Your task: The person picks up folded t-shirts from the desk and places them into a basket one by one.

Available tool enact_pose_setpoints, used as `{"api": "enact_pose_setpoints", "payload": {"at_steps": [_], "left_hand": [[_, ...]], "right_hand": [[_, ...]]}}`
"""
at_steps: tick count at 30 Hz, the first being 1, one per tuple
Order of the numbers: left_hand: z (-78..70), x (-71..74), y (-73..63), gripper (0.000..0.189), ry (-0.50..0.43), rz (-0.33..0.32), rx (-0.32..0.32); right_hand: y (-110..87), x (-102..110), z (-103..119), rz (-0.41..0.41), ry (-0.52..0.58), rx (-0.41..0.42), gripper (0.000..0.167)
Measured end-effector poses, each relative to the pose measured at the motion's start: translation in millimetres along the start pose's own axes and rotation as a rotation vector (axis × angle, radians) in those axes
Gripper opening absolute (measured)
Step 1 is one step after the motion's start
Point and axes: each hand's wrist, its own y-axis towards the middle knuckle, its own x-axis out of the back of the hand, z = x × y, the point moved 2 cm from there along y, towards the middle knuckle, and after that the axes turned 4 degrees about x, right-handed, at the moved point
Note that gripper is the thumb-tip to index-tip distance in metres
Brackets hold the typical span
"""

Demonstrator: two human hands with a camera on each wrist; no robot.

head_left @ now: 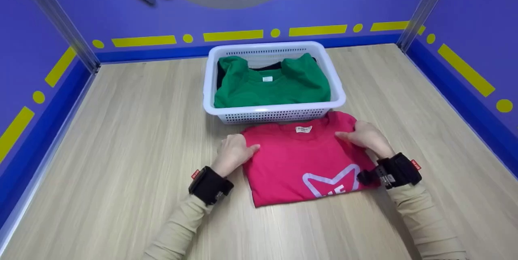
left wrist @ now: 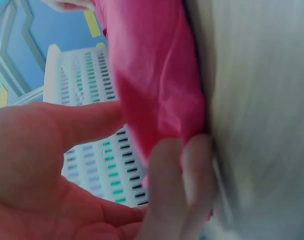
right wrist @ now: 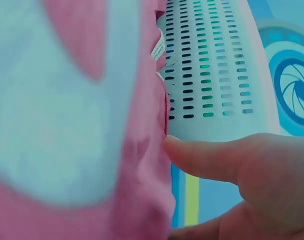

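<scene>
A folded pinkish-red T-shirt (head_left: 279, 167) lies on the table, collar toward the basket, with a white neck label and a pale star print. At its upper left edge my left hand (head_left: 234, 152) grips the cloth, thumb on top. The left wrist view has the thumb on one face of the cloth (left wrist: 152, 65) and fingertips (left wrist: 166, 165) at the other. My right hand (head_left: 367, 136) holds the upper right edge, its thumb over the shirt and the other fingers mostly hidden behind it. In the right wrist view, the thumb (right wrist: 206, 155) meets the shirt's edge.
Just beyond the shirt stands a white perforated basket (head_left: 275, 110). It contains a folded green T-shirt (head_left: 271, 92) with dark cloth underneath. Blue-purple panels (head_left: 170, 17) with yellow marks wall the wooden table (head_left: 153, 130) at the back and both sides.
</scene>
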Motion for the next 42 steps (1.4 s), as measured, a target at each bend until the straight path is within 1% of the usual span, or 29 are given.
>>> {"api": "enact_pose_setpoints", "payload": {"at_steps": [4, 8, 10, 13, 15, 17, 21, 25, 30, 35, 42], "left_hand": [[-5.1, -5.3, 0.1, 0.055, -0.033, -0.007, -0.030], [-7.2, -9.6, 1.1, 0.053, -0.047, -0.018, -0.035], [-7.2, -11.9, 2.1, 0.051, -0.062, 0.000, -0.031], [-7.5, -14.8, 3.5, 0.049, -0.084, 0.027, -0.031], [-8.1, -15.6, 3.8, 0.048, -0.092, 0.051, -0.026], [-9.0, -15.0, 3.4, 0.047, -0.090, 0.059, -0.027], [-10.6, -9.4, 0.8, 0.046, -0.098, 0.080, -0.023], [-12.3, -0.2, -3.3, 0.046, -0.091, 0.076, -0.035], [-15.1, 11.9, -9.1, 0.044, -0.077, 0.072, -0.056], [-17.2, 22.0, -14.9, 0.036, -0.074, 0.089, -0.063], [-19.4, 35.1, -24.5, 0.025, -0.119, 0.085, -0.100]], "right_hand": [[2.4, -2, 3, 0.005, 0.033, 0.008, 0.045], [2.3, -7, 6, -0.001, 0.090, 0.013, 0.044], [2.5, -9, 7, 0.010, 0.111, 0.017, 0.043], [4.0, -14, 7, 0.037, 0.157, 0.046, 0.039], [4.8, -16, 6, 0.071, 0.202, 0.065, 0.038], [5.4, -18, 5, 0.105, 0.243, 0.085, 0.038], [2.6, -13, 5, 0.154, 0.263, 0.101, 0.033], [-4.3, -4, 7, 0.188, 0.281, 0.117, 0.026], [-13.9, 8, 13, 0.235, 0.300, 0.161, 0.035], [-23.0, 17, 18, 0.263, 0.320, 0.214, 0.037], [-34.8, 29, 23, 0.286, 0.352, 0.258, 0.039]]}}
